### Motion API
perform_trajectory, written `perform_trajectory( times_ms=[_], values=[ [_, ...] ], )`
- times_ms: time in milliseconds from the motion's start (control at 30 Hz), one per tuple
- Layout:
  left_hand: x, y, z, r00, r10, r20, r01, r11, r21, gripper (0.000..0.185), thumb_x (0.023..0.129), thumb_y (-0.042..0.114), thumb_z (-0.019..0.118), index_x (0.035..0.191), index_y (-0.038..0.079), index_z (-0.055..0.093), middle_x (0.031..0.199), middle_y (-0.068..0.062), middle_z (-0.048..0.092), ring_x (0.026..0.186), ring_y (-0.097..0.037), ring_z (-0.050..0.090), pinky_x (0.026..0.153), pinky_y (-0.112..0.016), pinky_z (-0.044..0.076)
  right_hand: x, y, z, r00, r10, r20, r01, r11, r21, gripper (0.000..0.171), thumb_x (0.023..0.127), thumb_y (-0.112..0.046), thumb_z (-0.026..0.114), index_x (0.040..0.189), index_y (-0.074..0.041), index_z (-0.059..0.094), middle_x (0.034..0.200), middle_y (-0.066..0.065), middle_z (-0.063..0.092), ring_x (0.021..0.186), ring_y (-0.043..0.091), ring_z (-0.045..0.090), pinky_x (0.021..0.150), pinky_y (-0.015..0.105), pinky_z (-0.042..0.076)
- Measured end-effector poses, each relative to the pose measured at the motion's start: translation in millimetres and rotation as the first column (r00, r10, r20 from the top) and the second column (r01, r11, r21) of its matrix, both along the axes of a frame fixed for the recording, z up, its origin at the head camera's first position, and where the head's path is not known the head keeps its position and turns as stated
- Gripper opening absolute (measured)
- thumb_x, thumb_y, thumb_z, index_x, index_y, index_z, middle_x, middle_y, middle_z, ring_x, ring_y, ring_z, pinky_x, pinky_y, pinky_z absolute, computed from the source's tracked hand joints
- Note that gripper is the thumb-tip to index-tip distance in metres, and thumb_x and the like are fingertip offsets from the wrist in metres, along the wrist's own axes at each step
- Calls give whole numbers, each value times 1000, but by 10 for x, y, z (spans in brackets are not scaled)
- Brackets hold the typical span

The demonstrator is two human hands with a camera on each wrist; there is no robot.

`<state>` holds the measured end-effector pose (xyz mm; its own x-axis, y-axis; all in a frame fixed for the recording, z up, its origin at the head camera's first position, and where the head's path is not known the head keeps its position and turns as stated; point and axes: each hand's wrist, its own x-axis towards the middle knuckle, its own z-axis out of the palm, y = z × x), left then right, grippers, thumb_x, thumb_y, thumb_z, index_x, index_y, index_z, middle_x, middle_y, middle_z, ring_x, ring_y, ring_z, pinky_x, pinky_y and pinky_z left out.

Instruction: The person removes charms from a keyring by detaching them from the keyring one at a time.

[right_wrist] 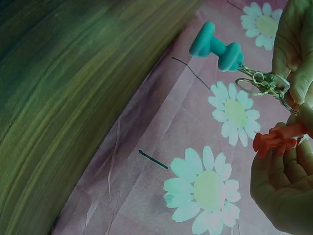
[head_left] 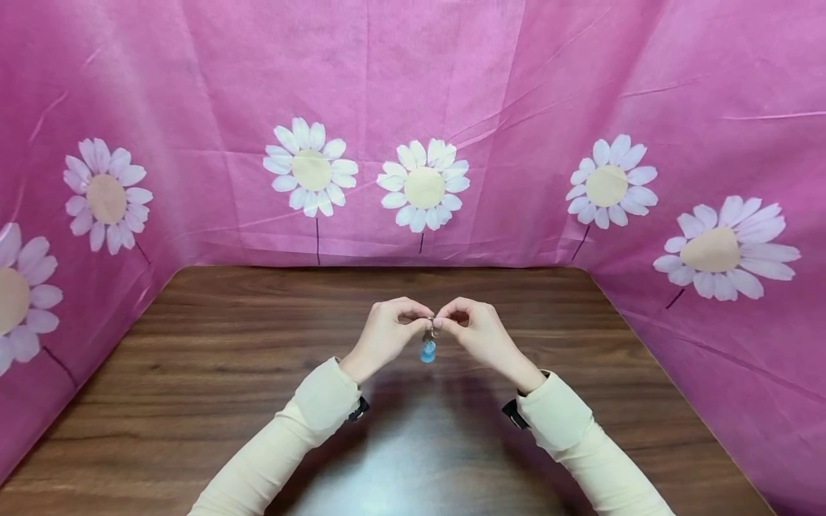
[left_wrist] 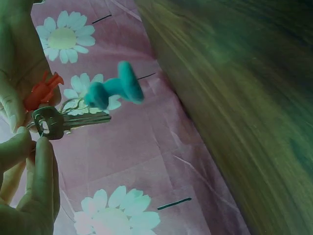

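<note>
Above the middle of a brown wooden table [head_left: 258, 373], both hands meet and hold a small keyring bunch. My left hand [head_left: 413, 320] pinches the metal ring [left_wrist: 34, 125] beside a silver key [left_wrist: 61, 122]. My right hand [head_left: 448, 320] pinches the ring's other side [right_wrist: 288, 103]. A blue charm [head_left: 428, 351] [left_wrist: 115, 90] [right_wrist: 215, 47] dangles from the ring on a clasp. An orange-red charm [left_wrist: 41, 93] [right_wrist: 276, 138] sits by the fingers in both wrist views. Cream sleeves cover both forearms.
Pink cloth with white daisies [head_left: 422, 186] walls the table on the back, left and right. The wood [head_left: 452, 444] shows a pale glare near the front between my arms.
</note>
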<state>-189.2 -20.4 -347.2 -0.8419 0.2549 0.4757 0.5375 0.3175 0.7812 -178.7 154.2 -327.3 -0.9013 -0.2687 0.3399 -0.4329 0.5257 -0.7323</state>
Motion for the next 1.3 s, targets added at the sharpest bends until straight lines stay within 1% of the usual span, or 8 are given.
perform_trajectory(
  times_ms=[133,367,467,633,833,933,1100,1300],
  values=[
    [9,2,3,1000,17,13,-17,1000,0,7,77,7,71,85,8,71,81,-3,69,76,-11,65,69,-21,53,8,11,-22,1000,-17,4,17,1000,5,6,80,-15,70,82,-10,67,78,2,68,70,11,61,60,23,48],
    [-7,-12,-2,989,24,149,-51,983,178,9,77,5,71,85,2,70,81,-13,70,73,-16,66,68,-21,53,-35,23,-59,999,14,30,-13,999,-31,7,82,-11,67,88,-7,67,82,6,68,72,9,60,62,21,47],
    [31,-19,89,984,10,175,-49,974,223,10,77,2,70,86,-2,68,82,-18,69,73,-14,65,69,-21,53,-55,17,-49,998,29,48,-26,997,-67,8,82,-11,67,88,-5,66,81,9,68,70,13,60,58,20,45],
    [39,-28,117,983,-36,182,-18,958,287,14,78,5,69,89,-4,67,80,-12,69,71,-5,61,65,-23,50,-66,20,-31,995,46,83,-37,994,-103,8,83,-12,65,89,-5,66,80,9,68,72,22,64,59,21,48],
    [-33,1,13,948,-70,310,-48,933,357,17,78,9,71,92,-1,68,79,-2,69,74,-8,61,72,-29,51,-36,19,6,996,33,80,-26,995,-92,8,84,-12,65,88,-5,66,80,11,67,65,10,57,57,21,45],
    [-57,-2,-3,944,-79,322,-32,945,324,15,79,7,69,92,0,68,81,-5,69,73,-8,61,71,-25,50,-71,35,-29,997,24,70,-18,996,-87,8,84,-13,65,88,-6,66,79,10,66,63,9,53,56,22,43],
    [-95,-21,-10,959,-84,271,25,976,217,15,80,5,67,95,1,68,89,-15,69,74,-7,61,70,-23,50,-74,28,-4,998,13,61,-8,997,-75,9,84,-14,65,88,-5,66,79,10,66,62,12,52,55,21,41],
    [-100,-44,27,977,-63,206,56,998,40,14,81,9,68,94,5,70,88,-9,70,76,-8,62,69,-23,51,-66,20,-35,998,22,63,-19,998,-51,7,84,-13,65,86,-6,66,77,9,66,62,17,54,54,21,42]
  ],
)
